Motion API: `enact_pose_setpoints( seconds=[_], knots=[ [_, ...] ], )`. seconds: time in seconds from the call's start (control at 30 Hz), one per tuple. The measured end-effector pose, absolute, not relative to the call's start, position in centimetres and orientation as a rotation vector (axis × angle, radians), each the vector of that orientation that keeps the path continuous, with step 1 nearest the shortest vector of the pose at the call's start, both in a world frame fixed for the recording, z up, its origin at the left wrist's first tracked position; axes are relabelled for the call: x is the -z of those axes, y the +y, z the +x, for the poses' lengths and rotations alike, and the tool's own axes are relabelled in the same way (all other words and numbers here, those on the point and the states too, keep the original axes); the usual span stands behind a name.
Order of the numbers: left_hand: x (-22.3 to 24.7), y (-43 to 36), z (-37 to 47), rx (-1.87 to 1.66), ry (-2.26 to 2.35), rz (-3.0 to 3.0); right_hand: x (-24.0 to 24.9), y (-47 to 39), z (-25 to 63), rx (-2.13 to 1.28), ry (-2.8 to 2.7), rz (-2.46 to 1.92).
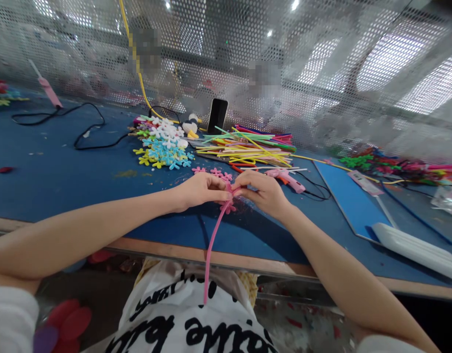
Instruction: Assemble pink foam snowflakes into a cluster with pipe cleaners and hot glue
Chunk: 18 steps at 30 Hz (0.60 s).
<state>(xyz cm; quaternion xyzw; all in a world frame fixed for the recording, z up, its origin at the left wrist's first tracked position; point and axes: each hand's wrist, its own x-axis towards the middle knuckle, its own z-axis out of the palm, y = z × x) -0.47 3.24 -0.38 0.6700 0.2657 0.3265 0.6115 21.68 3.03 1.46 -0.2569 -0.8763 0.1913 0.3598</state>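
Note:
My left hand (207,190) is closed in a pinch around the upper end of a pink stem (210,245), which curves down past the table edge in front of my shirt. Close against it, my right hand (263,192) pinches pink, petal-like material at the top of that stem; the fingers partly hide its exact shape. Small pink flower pieces (199,170) lie on the table just beyond my fingertips, and a pink flower (229,208) shows just below them. A pink glue gun (287,180) rests to the right of my right hand.
White, blue and yellow flower pieces (163,144) are heaped at left, beside a bundle of colored stems (248,147). Behind stand a phone (217,115) and a small duck figure (191,126). Black cable (101,147) crosses the left side; a blue board (351,196) lies right.

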Motion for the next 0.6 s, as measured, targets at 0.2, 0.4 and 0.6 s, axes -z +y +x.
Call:
enact_pose_setpoints(
  seconds=[0.2,0.4,0.6],
  knots=[
    [0.2,3.5,-0.9,-0.764,0.718,1.933,-1.3,3.3,21.9,-0.246,-2.464,-0.485],
    [0.7,3.1,-1.2,-0.949,0.939,2.523,-0.9,2.4,21.0,-0.172,-2.444,-0.745],
    [1.0,2.7,-1.3,-1.021,1.038,2.987,-0.3,1.8,19.5,-0.823,-2.016,-1.312]
  ],
)
